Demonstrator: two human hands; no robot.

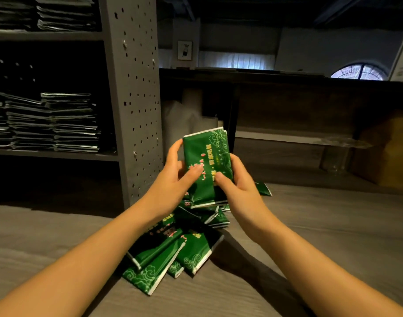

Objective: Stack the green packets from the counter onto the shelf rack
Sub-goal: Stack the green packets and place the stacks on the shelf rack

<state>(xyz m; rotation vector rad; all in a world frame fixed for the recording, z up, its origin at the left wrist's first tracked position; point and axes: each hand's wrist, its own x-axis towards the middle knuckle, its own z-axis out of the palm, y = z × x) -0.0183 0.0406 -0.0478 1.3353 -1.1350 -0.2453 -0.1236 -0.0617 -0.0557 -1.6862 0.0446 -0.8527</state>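
**Both hands on a green packet bundle, above the counter pile**

You're holding a bundle of green packets [207, 156] upright in front of you, over the counter [310, 225] and just right of the shelf rack [136, 88]. It isn't touching the rack.

- Your left hand [173, 177] is gripping the bundle's left side. The thumb is lying across the printed face and one fingertip is showing at the upper left edge. The other fingers are sitting behind the bundle, out of sight.
- Your right hand [237, 181] is gripping the lower right side. The thumb is pressing on the face and the fingers are curling round the edge. Their tips are hidden behind the bundle.
- Several white edges are showing at the bundle's bottom, so it's more than one packet. I can't tell the count.

A loose pile of green packets [173, 255] is lying on the counter under your forearms, fanned and overlapping. Your arms are covering its middle, so no count there either. One stray packet [263, 188] is poking out from behind your right hand, mostly hidden.

On the rack, the middle-shelf stacks [52, 124] are lying flat, edge-on to you. The left frame edge is cutting them off. The top-shelf stacks [63, 12] are being cropped by the top of the frame. It's dim there, so print and colour are hard to make out.

Behind the counter, a clear plastic container [337, 152] is barely reading against the dark. A brown shape [388, 152] at the right is too blurred to identify.
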